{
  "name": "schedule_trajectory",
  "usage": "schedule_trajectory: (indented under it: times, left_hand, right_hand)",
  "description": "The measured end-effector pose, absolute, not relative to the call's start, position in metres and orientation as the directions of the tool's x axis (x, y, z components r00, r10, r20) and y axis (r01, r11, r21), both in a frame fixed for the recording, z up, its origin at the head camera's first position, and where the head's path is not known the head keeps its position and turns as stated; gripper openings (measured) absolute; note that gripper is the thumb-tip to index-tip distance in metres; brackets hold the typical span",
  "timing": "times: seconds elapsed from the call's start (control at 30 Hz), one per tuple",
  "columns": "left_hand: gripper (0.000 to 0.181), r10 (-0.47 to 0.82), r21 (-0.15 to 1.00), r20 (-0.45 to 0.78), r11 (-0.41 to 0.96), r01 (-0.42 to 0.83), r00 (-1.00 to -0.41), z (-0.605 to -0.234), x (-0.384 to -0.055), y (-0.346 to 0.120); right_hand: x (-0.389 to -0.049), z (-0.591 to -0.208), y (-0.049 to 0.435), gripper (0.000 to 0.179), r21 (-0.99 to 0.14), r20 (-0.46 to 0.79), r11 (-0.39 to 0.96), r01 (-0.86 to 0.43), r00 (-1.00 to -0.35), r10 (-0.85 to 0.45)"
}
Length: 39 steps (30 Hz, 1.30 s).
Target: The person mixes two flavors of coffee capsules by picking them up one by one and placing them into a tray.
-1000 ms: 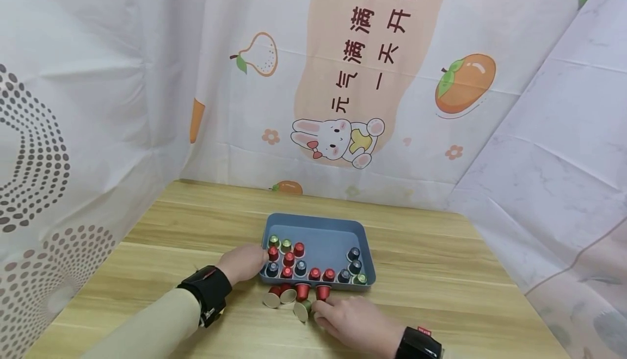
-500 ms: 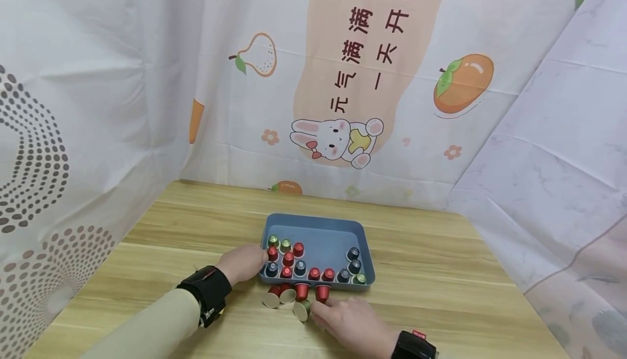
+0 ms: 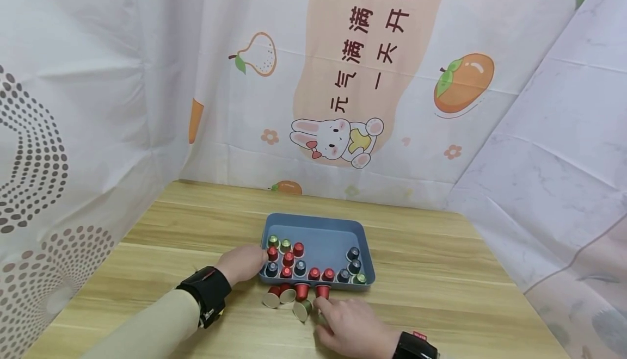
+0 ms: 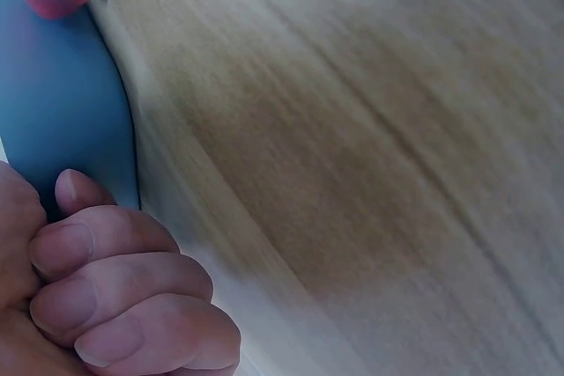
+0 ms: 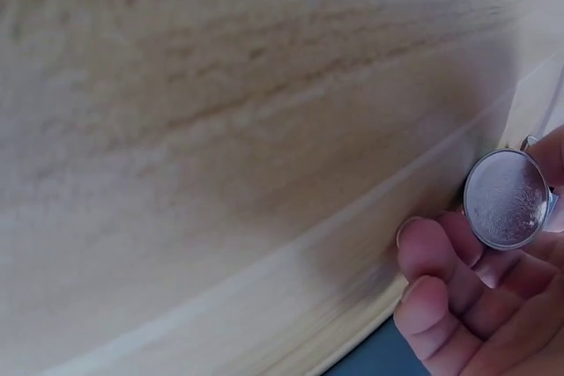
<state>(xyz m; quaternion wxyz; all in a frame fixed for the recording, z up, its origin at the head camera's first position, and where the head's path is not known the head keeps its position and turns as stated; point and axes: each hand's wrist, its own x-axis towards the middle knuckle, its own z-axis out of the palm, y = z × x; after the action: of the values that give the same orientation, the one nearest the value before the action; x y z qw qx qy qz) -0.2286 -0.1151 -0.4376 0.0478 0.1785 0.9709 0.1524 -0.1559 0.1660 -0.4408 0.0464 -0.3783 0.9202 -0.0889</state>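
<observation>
A blue tray (image 3: 333, 239) holds several red, green and dark coffee capsules, most standing lid down. At its left side, my left hand (image 3: 245, 262) grips the tray wall; in the left wrist view its fingers (image 4: 132, 288) curl at the blue edge. In front of the tray, my right hand (image 3: 355, 323) pinches a coffee capsule (image 5: 507, 200), whose round silvery lid shows in the right wrist view. The head view mostly hides that capsule behind the fingers. Just left of this hand a green capsule (image 3: 302, 310) lies on its side.
Several red capsules (image 3: 271, 297) lie along the tray's front edge on the wooden table (image 3: 421, 272). A printed white curtain (image 3: 235, 103) hangs behind the table, with more cloth at both sides.
My right hand has shifted slightly down and turned, its index finger now extended and the thumb apart below it. My left hand and the tray stay in place.
</observation>
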Motion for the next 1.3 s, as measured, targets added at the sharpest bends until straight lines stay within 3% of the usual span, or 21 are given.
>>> schedule_trajectory:
  times: [0.1,0.23,0.63,0.8,1.3]
  left_hand:
    - [0.024,0.39,0.283,-0.022,0.886,0.368,-0.921,-0.438,-0.229,-0.116]
    - [0.024,0.45,0.198,0.006,0.875,0.442,-0.893,-0.44,-0.229,-0.117]
    - [0.021,0.479,0.194,0.001,0.861,0.47,-0.878,-0.444,-0.232,-0.12]
    - [0.02,0.496,0.163,0.01,0.856,0.491,-0.868,-0.444,-0.232,-0.12]
    - [0.02,0.498,0.195,-0.007,0.851,0.488,-0.867,-0.44,-0.234,-0.121]
  right_hand:
    - [-0.155,-0.439,0.166,0.016,-0.215,-0.048,0.707,-0.673,-0.716,-0.696]
    - [-0.153,-0.438,0.169,0.014,-0.197,0.009,0.678,-0.709,-0.692,-0.722]
    - [-0.155,-0.424,0.178,0.027,-0.132,0.188,0.511,-0.849,-0.528,-0.828]
    - [-0.159,-0.412,0.181,0.023,-0.086,0.281,0.48,-0.873,-0.484,-0.829]
    - [-0.188,-0.347,0.191,0.026,-0.219,0.364,0.494,-0.842,-0.54,-0.759]
